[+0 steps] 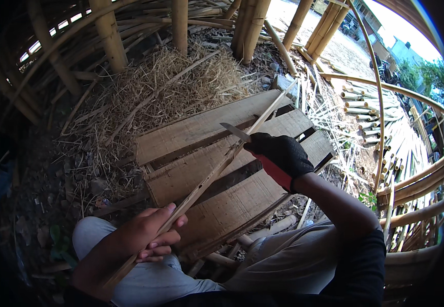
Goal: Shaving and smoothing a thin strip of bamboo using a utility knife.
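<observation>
A long split bamboo strip (206, 181) runs slantwise from my lap to the far right edge of a low slatted wooden table (186, 137). My bare left hand (150, 233) is closed around its near part, just above my knees. On my right hand (281, 157) is a black and red glove, its fingers wrapped round a knife whose handle they hide. The bare knife blade (235, 132) points to the left, lying at or across the strip past its middle; whether it cuts into the bamboo I cannot tell.
A heap of dry shavings (181, 84) lies beyond the table. Thick bamboo posts (180, 28) stand behind it. To the right are stacked cut bamboo poles (367, 115) and a curved bamboo rail (385, 88). My legs (283, 256) flank the table's near edge.
</observation>
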